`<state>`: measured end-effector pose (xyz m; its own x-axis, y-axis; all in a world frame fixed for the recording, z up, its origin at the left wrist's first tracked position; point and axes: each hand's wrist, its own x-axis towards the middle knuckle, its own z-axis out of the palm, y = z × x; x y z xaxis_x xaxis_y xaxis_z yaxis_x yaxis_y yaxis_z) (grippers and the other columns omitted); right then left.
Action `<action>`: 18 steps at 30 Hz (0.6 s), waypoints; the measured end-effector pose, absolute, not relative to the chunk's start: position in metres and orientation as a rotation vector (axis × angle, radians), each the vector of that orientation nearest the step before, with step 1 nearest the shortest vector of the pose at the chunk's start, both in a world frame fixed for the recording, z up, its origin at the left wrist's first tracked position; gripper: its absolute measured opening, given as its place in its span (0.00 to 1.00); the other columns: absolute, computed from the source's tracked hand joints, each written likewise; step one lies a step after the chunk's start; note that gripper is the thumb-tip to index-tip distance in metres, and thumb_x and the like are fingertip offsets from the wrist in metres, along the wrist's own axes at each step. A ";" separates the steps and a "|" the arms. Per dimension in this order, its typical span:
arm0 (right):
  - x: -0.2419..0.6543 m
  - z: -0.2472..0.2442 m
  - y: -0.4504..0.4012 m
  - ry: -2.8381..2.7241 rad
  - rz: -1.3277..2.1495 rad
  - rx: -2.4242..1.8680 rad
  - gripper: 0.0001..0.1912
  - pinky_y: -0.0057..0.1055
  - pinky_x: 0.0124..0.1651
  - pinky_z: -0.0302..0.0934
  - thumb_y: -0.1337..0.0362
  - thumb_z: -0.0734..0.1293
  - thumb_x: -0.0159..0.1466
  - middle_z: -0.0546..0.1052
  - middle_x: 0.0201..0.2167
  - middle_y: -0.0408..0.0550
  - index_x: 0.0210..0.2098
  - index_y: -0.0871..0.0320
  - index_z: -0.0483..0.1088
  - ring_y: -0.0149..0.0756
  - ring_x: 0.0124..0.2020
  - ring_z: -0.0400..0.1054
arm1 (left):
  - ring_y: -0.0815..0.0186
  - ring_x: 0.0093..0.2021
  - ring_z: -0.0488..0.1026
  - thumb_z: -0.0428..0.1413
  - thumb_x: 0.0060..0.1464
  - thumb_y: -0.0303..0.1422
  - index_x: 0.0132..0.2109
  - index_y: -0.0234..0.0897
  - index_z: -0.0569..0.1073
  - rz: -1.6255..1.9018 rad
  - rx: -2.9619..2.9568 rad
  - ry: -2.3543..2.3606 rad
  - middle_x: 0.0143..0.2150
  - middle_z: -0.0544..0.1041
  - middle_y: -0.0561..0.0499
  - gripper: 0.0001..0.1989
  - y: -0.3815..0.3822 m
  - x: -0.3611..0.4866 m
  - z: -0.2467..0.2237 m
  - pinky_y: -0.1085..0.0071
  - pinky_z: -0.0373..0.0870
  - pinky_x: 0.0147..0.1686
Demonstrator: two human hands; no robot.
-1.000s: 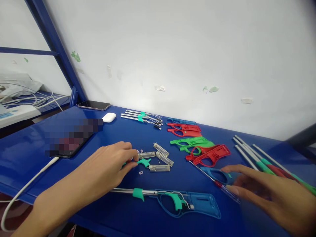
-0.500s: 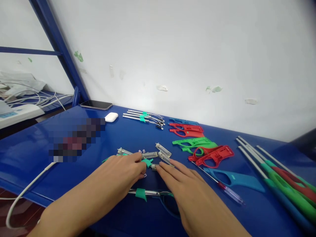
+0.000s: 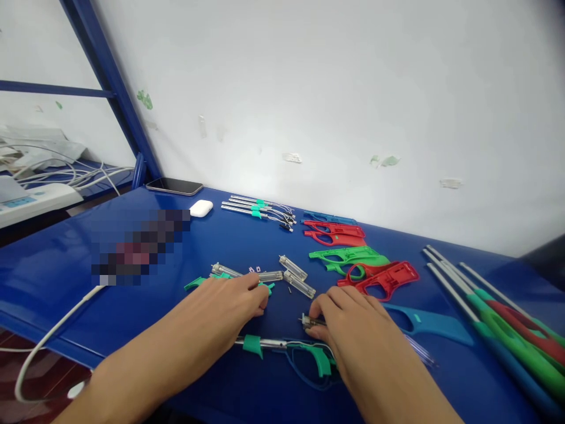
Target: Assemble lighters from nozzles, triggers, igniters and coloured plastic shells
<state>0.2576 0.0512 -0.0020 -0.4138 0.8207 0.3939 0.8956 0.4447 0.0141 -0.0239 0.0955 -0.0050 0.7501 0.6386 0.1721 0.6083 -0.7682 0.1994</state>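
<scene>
My right hand [image 3: 353, 324] pinches a clear lighter fuel tank [image 3: 307, 321] by its near part, the valve end pointing left, just above the table. Below it lies an open blue lighter half-shell [image 3: 304, 377] with a metal tube [image 3: 273, 344] and a green trigger [image 3: 324, 360] in place. My left hand [image 3: 233, 303] is closed, fingertips pressed together near the tube; what they hold, if anything, is hidden. Beyond the hands are more clear fuel tanks [image 3: 299, 284], green triggers [image 3: 194, 284] partly behind my left hand, and small pale clips [image 3: 258, 269].
Red half-shells [image 3: 386, 280], green half-shells [image 3: 348, 256] and a blue shell [image 3: 441, 325] lie to the right, beside whole lighters [image 3: 507, 318]. A screwdriver [image 3: 421, 351] is partly covered by my right hand. Metal tubes with wires [image 3: 251, 207], a phone [image 3: 174, 186] and a white case [image 3: 201, 208] lie behind.
My right hand has picked up a fuel tank and moved right and nearer, over the half-shell. The green trigger in the shell now shows. My left hand has barely moved.
</scene>
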 end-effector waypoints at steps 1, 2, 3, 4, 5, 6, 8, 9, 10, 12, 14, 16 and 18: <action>0.257 -0.001 0.050 -2.359 -0.333 -1.481 0.07 0.38 0.38 0.64 0.70 0.73 0.66 0.80 0.32 0.44 0.34 0.53 0.73 0.44 0.36 0.77 | 0.60 0.48 0.82 0.51 0.67 0.21 0.56 0.50 0.77 0.363 2.815 1.009 0.57 0.80 0.50 0.20 0.096 -0.024 -0.007 0.66 0.75 0.50; 0.256 0.001 0.049 -2.345 -0.346 -1.494 0.07 0.38 0.39 0.64 0.70 0.71 0.67 0.80 0.32 0.44 0.34 0.53 0.72 0.45 0.37 0.77 | 0.60 0.47 0.82 0.51 0.67 0.21 0.55 0.50 0.77 0.378 2.816 1.009 0.57 0.80 0.50 0.19 0.097 -0.024 -0.010 0.66 0.75 0.49; 0.254 0.004 0.048 -2.333 -0.356 -1.502 0.07 0.38 0.40 0.63 0.70 0.70 0.69 0.79 0.31 0.44 0.34 0.53 0.72 0.44 0.37 0.78 | 0.60 0.47 0.82 0.51 0.67 0.21 0.55 0.49 0.77 0.393 2.816 1.009 0.57 0.80 0.50 0.19 0.097 -0.024 -0.012 0.66 0.76 0.48; 0.253 0.007 0.047 -2.323 -0.363 -1.501 0.08 0.37 0.40 0.63 0.70 0.68 0.71 0.79 0.31 0.44 0.35 0.53 0.71 0.43 0.36 0.78 | 0.60 0.48 0.82 0.51 0.67 0.21 0.55 0.49 0.77 0.397 2.818 1.007 0.57 0.80 0.50 0.20 0.097 -0.024 -0.014 0.66 0.76 0.48; 0.252 0.010 0.046 -2.315 -0.367 -1.497 0.09 0.36 0.40 0.63 0.70 0.65 0.72 0.79 0.30 0.44 0.35 0.53 0.71 0.41 0.35 0.78 | 0.60 0.50 0.82 0.50 0.67 0.19 0.55 0.50 0.76 0.389 2.824 1.006 0.58 0.80 0.51 0.21 0.096 -0.025 -0.015 0.66 0.75 0.49; 0.251 0.012 0.046 -2.308 -0.370 -1.491 0.09 0.35 0.40 0.63 0.70 0.64 0.74 0.80 0.29 0.44 0.36 0.53 0.70 0.40 0.34 0.78 | 0.59 0.53 0.81 0.50 0.67 0.18 0.57 0.50 0.75 0.366 2.836 1.004 0.60 0.79 0.51 0.23 0.095 -0.025 -0.015 0.65 0.75 0.51; 0.250 0.015 0.046 -2.301 -0.373 -1.471 0.10 0.34 0.40 0.63 0.69 0.62 0.75 0.80 0.28 0.43 0.37 0.53 0.69 0.39 0.33 0.78 | 0.58 0.62 0.76 0.48 0.65 0.16 0.61 0.52 0.72 0.308 2.871 0.997 0.67 0.74 0.52 0.27 0.092 -0.025 -0.012 0.64 0.73 0.54; 0.250 0.016 0.046 -2.303 -0.373 -1.458 0.10 0.34 0.41 0.62 0.70 0.61 0.76 0.80 0.28 0.42 0.38 0.53 0.69 0.38 0.33 0.78 | 0.57 0.65 0.74 0.48 0.65 0.15 0.62 0.52 0.71 0.274 2.883 1.000 0.69 0.72 0.52 0.29 0.090 -0.025 -0.009 0.63 0.72 0.55; 0.250 0.017 0.046 -2.307 -0.373 -1.443 0.10 0.34 0.41 0.62 0.70 0.61 0.76 0.79 0.27 0.42 0.38 0.53 0.68 0.38 0.32 0.78 | 0.56 0.66 0.72 0.48 0.64 0.15 0.63 0.52 0.70 0.239 2.882 1.009 0.71 0.70 0.52 0.30 0.088 -0.023 -0.005 0.61 0.71 0.56; 0.248 0.018 0.047 -2.324 -0.371 -1.400 0.11 0.35 0.41 0.61 0.69 0.60 0.77 0.79 0.26 0.41 0.38 0.53 0.68 0.39 0.31 0.78 | 0.56 0.63 0.74 0.47 0.65 0.16 0.61 0.51 0.70 0.200 2.824 1.055 0.68 0.72 0.52 0.27 0.085 -0.017 0.005 0.59 0.70 0.56; 0.246 0.022 0.047 -2.339 -0.377 -1.342 0.13 0.36 0.39 0.60 0.67 0.57 0.79 0.79 0.27 0.41 0.39 0.53 0.67 0.39 0.29 0.77 | 0.56 0.56 0.76 0.47 0.70 0.20 0.56 0.50 0.70 0.239 2.708 1.121 0.60 0.75 0.53 0.19 0.083 -0.009 0.017 0.57 0.69 0.55; 0.243 0.027 0.046 -2.325 -0.369 -1.292 0.17 0.36 0.36 0.59 0.66 0.53 0.81 0.80 0.28 0.41 0.40 0.53 0.68 0.39 0.28 0.77 | 0.58 0.51 0.77 0.47 0.75 0.31 0.52 0.48 0.70 0.399 2.574 1.154 0.53 0.77 0.53 0.09 0.082 -0.001 0.028 0.58 0.70 0.52; 0.239 0.033 0.044 -2.286 -0.350 -1.265 0.20 0.36 0.34 0.60 0.65 0.50 0.82 0.81 0.30 0.43 0.41 0.53 0.70 0.39 0.29 0.77 | 0.62 0.45 0.77 0.47 0.77 0.38 0.50 0.48 0.70 0.555 2.397 1.188 0.48 0.78 0.55 0.07 0.082 0.005 0.038 0.63 0.72 0.46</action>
